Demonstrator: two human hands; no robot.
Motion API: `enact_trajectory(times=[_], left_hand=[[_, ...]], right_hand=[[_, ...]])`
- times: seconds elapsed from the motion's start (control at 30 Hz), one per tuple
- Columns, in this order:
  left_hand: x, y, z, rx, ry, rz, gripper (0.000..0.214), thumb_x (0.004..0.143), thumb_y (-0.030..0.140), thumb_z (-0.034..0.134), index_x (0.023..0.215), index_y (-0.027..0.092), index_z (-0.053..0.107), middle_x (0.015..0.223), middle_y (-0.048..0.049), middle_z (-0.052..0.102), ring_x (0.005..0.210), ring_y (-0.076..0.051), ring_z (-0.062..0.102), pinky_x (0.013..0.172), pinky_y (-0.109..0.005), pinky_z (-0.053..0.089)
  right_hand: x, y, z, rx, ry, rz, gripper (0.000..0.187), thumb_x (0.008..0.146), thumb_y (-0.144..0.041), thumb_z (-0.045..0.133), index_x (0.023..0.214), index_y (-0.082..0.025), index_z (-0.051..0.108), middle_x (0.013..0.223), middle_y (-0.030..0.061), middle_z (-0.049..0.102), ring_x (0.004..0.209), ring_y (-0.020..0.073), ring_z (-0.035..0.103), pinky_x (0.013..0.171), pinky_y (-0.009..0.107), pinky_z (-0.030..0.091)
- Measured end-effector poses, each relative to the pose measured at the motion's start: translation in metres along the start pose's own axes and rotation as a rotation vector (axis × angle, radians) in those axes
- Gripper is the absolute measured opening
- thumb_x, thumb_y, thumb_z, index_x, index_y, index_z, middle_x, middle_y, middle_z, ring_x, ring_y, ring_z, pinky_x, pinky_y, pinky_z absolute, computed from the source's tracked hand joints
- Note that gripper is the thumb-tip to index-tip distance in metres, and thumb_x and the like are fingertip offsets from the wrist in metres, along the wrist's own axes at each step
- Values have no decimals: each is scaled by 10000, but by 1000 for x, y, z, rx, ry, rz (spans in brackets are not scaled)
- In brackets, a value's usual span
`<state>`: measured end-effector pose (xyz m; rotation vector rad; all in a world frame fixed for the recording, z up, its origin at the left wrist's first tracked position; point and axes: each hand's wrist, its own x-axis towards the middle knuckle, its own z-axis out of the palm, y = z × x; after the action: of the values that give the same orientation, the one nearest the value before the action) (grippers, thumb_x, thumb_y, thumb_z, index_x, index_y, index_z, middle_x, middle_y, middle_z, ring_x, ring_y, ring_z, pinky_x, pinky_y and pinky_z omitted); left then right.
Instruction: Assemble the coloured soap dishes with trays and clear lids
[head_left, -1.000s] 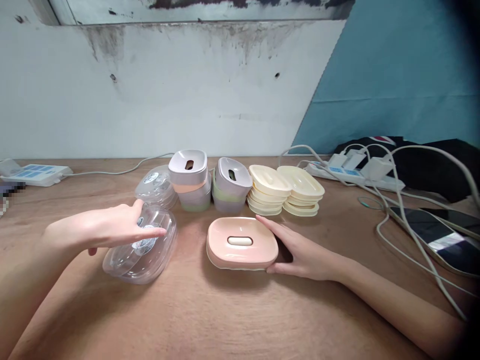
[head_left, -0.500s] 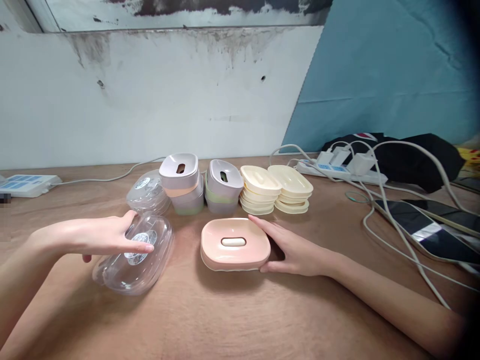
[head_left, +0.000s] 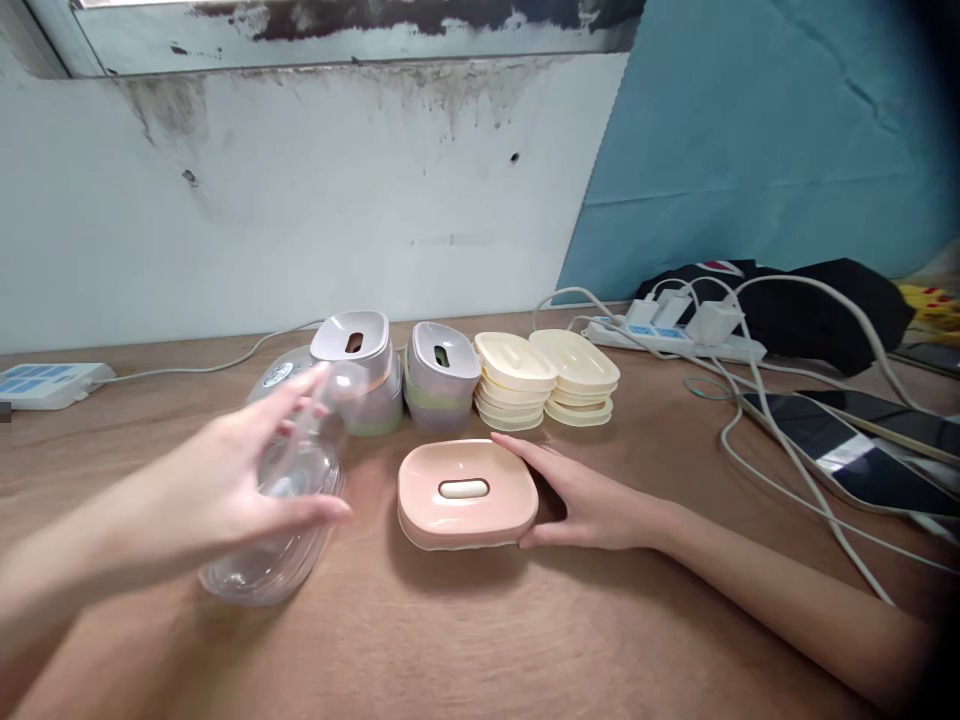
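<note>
- Your left hand (head_left: 225,490) hovers over the clear plastic container (head_left: 259,555) at the near left of the wooden table (head_left: 480,640). The fingers (head_left: 311,385) are spread and loosely extended. Motion blur hides the contact, so you cannot tell whether they grip the container or only pass above it.
- The clear plastic container rests on the table, tilted, just left of the pink soap dish (head_left: 466,493).
- Your right hand (head_left: 585,495) lies on the table at the dish's right end. Its fingers are stretched out flat along the far right edge, with the thumb at the near right corner. The hand touches the dish without closing around it.
- The pink soap dish sits flat near the table's middle, its slotted top facing up.
- Far of both hands stands a row. From left to right it holds a second clear container (head_left: 279,375), two lilac dish stacks (head_left: 352,345) (head_left: 442,365) and two cream tray stacks (head_left: 514,365) (head_left: 574,362).
- At the far right lie a white power strip (head_left: 660,338) with plugged adapters, loose white cables (head_left: 757,420), a dark-screened device (head_left: 832,440) and a black cloth (head_left: 817,300).
- At the far left edge lies another power strip (head_left: 45,385).
</note>
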<state>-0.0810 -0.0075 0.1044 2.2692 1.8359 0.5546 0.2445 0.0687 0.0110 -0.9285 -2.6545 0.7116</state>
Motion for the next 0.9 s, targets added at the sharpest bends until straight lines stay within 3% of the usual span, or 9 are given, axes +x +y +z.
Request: enact_trajectory(times=[0.07,0.17,0.33,0.43,0.6,0.77,0.9], left_hand=[[-2,21,22,-125,9,159,935,671,615,626,1416,321,143,1291,-72,479,1099,-272,513,898,-418,442],[-7,36,60,-199,3,244,950,670,543,677,1413,353,117,1313,-80,393,1150,-274,457,923,-417,434],[-1,37,93,-245,89,254,611,724,443,671,1249,273,410,1308,-106,348,1210,-285,391,949,-427,410],[3,39,102,-217,69,278,489,756,416,639,1169,228,456,1276,-128,402,1193,-302,409,940,-463,408],[-2,44,112,-164,31,372,533,804,312,558,1291,212,367,1348,-139,363,1256,-305,324,998,-492,339],[-1,41,108,-145,-7,379,586,778,271,564,1323,199,362,1381,-123,338,1269,-290,304,1019,-471,326],[5,39,103,-142,-26,401,556,793,349,590,1308,241,413,1370,-105,364,1251,-287,334,1007,-462,348]], right_hand=[[0,0,0,10,1,4,974,698,-483,666,1429,-147,117,1425,183,315,1275,317,351,1010,462,348],[1,0,-1,15,1,21,1009,688,-498,668,1428,-113,102,1441,208,269,1291,321,323,1020,469,330],[2,-3,0,9,-10,6,1044,664,-537,672,1428,-102,108,1455,215,231,1311,327,281,1036,474,302],[2,-4,3,9,-7,-14,1050,661,-546,670,1431,-108,105,1460,212,222,1317,334,263,1036,487,295],[1,-4,8,1,14,-6,1049,663,-532,672,1435,-123,91,1459,210,222,1311,337,275,1023,492,312],[1,-4,7,13,12,-15,1051,663,-522,676,1428,-109,85,1454,211,231,1309,323,282,1024,475,317],[2,-6,7,21,8,6,1065,645,-498,692,1421,-86,89,1440,219,252,1297,321,299,1010,460,337]])
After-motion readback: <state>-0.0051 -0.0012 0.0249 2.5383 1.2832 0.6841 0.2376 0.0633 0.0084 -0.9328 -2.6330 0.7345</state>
